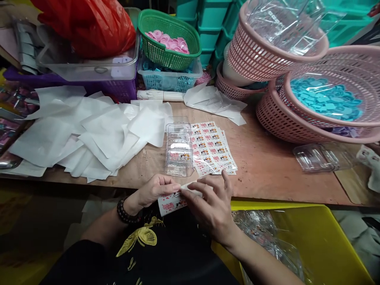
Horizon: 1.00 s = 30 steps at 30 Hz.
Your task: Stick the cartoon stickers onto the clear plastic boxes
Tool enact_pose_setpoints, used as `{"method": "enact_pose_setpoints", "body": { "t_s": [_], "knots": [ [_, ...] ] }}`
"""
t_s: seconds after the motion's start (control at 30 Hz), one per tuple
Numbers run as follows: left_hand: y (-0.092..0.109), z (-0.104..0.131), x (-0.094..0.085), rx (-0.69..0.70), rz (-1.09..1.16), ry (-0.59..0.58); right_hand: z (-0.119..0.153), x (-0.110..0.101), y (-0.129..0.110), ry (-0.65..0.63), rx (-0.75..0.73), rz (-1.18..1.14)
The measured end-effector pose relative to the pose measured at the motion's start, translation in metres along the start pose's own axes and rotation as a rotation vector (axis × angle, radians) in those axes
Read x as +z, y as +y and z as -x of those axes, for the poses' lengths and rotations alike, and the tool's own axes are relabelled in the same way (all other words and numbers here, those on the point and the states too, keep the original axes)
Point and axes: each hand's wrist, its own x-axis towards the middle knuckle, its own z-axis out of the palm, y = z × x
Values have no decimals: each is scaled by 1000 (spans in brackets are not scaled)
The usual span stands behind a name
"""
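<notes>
Just below the table's front edge, my left hand (pixel 156 192) pinches the upper edge of a printed sticker sheet (pixel 170 206). My right hand (pixel 209 202) is at the same sheet, thumb and index finger together at its top edge, where a white part curls up; its other fingers are spread. Right above my hands, a clear plastic box (pixel 179 148) lies unfolded on the table, with a cat sticker showing in its lower half. Against its right side rests a fanned stack of sticker sheets (pixel 213 148) with cats and pink lettering.
White backing papers (pixel 109 130) pile up at the left. Pink baskets (pixel 276 107) with blue pieces stand right, a green basket (pixel 169 39) at the back. More clear packaging (pixel 320 157) lies right. A yellow bin (pixel 314 237) with wrapped items sits below the table edge.
</notes>
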Motion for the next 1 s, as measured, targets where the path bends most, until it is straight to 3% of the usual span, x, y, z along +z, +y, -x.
{"method": "enact_pose_setpoints", "body": {
  "t_s": [0.1,0.17,0.4,0.5,0.6,0.67,0.7,0.8,0.9,1.0],
  "knots": [
    [3,-1,-3,-70,-34,-37,6,4,2,61,-278,81],
    [5,-2,-5,-99,-55,-66,9,7,5,109,-384,73],
    [5,-11,-16,-187,-66,-125,5,13,10,26,-518,6],
    [9,-12,-21,-122,-223,-167,-3,9,5,42,-548,-93],
    [21,-4,-25,68,-605,-135,-14,-2,4,115,-537,-291],
    [32,6,-27,220,-904,-78,-24,-11,12,103,-418,-449],
    [38,11,-28,294,-1033,-59,-31,-15,19,102,-290,-531],
    [51,20,-31,496,-1245,-74,-56,-12,48,179,286,-757],
    [56,13,-36,747,-1336,-44,-85,11,80,189,749,-974],
    [57,-5,-40,916,-1343,102,-108,41,103,59,961,-1121]
  ]
}}
